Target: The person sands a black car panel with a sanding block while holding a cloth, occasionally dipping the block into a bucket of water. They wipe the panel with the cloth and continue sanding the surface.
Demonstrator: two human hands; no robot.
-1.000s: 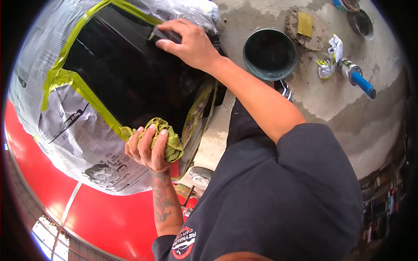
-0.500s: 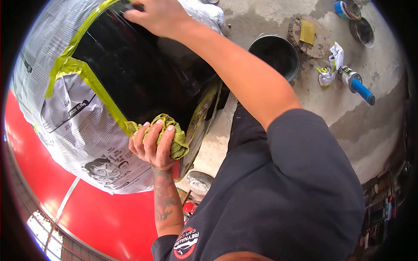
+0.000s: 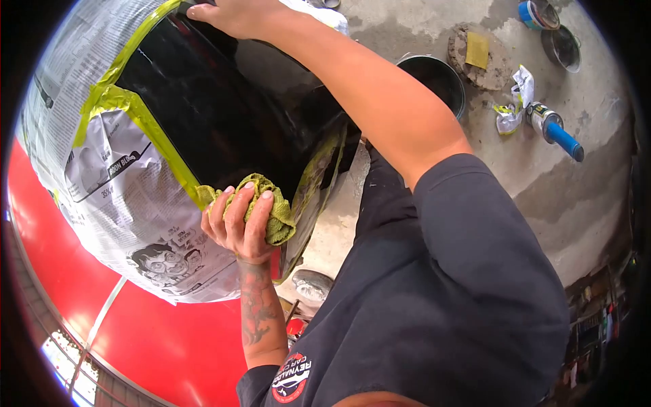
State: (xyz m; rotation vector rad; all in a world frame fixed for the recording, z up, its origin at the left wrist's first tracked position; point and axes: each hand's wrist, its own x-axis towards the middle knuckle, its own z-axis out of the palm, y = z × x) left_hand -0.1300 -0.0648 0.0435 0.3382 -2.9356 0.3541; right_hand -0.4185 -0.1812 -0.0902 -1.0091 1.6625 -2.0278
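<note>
A crumpled yellow-green cloth [image 3: 278,220] is gripped in my left hand [image 3: 237,224], whose fingers curl over it at the lower edge of a glossy black panel [image 3: 196,102]. At the top edge of the view, my right hand [image 3: 241,17] is over the panel's upper end; its thumb shows, but the other fingers are mostly out of frame, and anything under them is hidden. Yellow-green tape [image 3: 159,139] borders the panel, with newspaper [image 3: 122,197] beyond it.
Red bodywork [image 3: 156,346] curves below the newspaper. On the concrete floor are a black basin [image 3: 437,85], a round slab [image 3: 498,61] with a yellow pad [image 3: 477,50], crumpled paper [image 3: 508,119], a can with a blue tube [image 3: 563,141] and another bowl [image 3: 561,49].
My right hand has shifted slightly up and left, towards the top edge of the view. My left hand and the cloth have hardly moved.
</note>
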